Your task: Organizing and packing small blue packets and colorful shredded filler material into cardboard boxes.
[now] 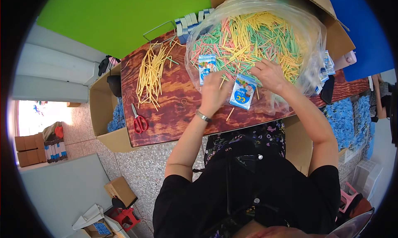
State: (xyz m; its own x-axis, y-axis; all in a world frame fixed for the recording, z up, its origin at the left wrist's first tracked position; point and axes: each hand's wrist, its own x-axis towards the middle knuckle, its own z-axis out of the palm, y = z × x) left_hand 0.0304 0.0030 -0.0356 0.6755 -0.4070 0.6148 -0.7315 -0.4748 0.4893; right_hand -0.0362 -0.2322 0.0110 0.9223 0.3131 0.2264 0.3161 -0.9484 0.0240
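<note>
A large clear plastic bag (318,43) lies open on the table, full of thin pink, yellow and green sticks (257,39). My right hand (269,75) is at the bag's near edge, its fingers drawn together over the sticks; what they pinch is hidden. Beside it, my left hand (214,92) is blurred, its fingers close to a few loose sticks between two packets. One blue-and-white packet (206,64) rests partly behind my left hand. The other packet (243,93) lies between my hands, nearer to me.
Yellow sticks (151,74) form a loose pile at the table's left. Red-handled scissors (140,124) lie near the left edge, with a rubber band (183,101) to their right. Small blue-and-white boxes (186,24) stand at the back. An open cardboard box (103,109) adjoins the table's left side.
</note>
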